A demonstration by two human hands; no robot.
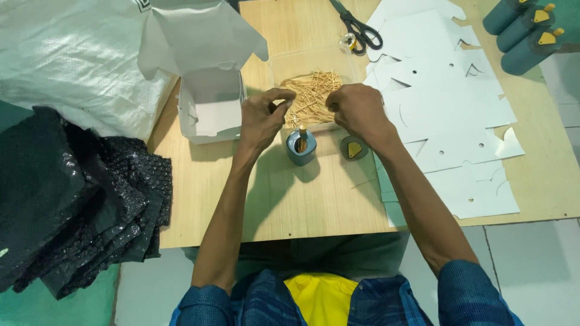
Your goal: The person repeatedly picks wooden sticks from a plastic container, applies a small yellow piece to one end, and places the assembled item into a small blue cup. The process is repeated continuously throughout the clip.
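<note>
A clear plastic tray (284, 60) full of thin wooden toothpicks (311, 96) lies on the wooden board. My left hand (263, 115) and my right hand (357, 108) hover over its near edge, fingers pinched around small bunches of toothpicks. Just below them stands a small grey-blue container (301, 147), open at the top with toothpicks inside. Its grey-blue lid with a yellow tab (353, 148) lies to the right of it on the board.
An open white cardboard box (205, 90) stands at left. Flat white box cut-outs (447, 102) cover the right side. Black scissors (359, 27) lie at the back, closed grey-blue containers (522, 30) at far right. Black bubble wrap (66, 199) and a white sack (66, 54) sit left.
</note>
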